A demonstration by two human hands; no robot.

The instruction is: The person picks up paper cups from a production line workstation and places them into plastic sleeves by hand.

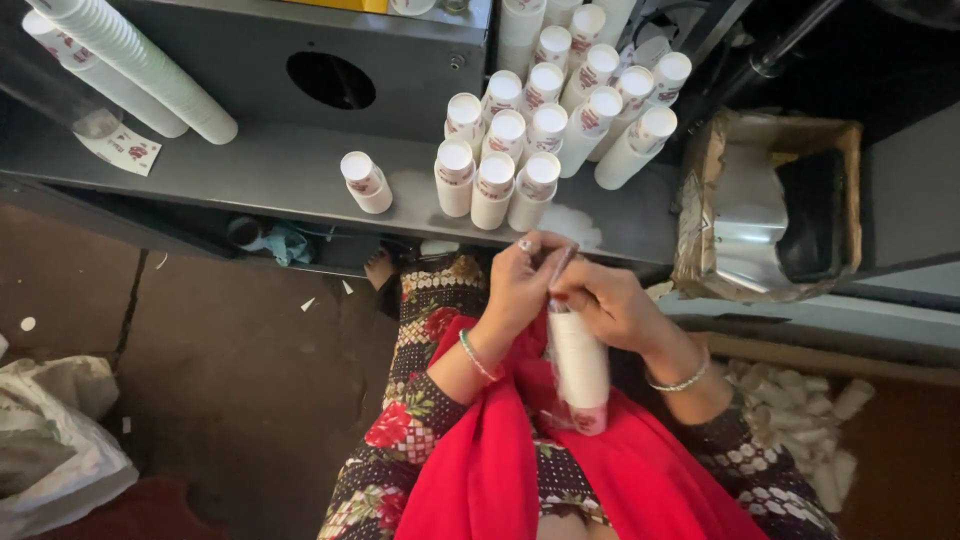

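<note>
Two hands: both of mine are raised over my lap, close together at the top end of one sleeve of cups.
Left hand [520, 285]: my fingers are curled and pinch the clear plastic wrap at the top of the sleeve; a ring shows on one finger and a thin bangle sits on the wrist.
Right hand [610, 305]: it is closed around the top of the sleeve, just beside my left hand, with a silver bracelet on the wrist.
Sleeve in hand: a tall white stack of paper cups in a clear plastic wrap [580, 365] stands nearly upright between my wrists, its lower end resting on the red cloth [480, 470] across my lap.
Desk: the grey metal desk [280, 170] in front of me carries a cluster of similar white wrapped cup stacks [545, 125], packed close together, and one single short stack [366, 182] standing apart to their left.
Far left: long unwrapped white cup stacks [140, 65] lie slanted on the desk.
Right side: an open cardboard box lined with shiny foil [765, 205] sits beside the desk.
</note>
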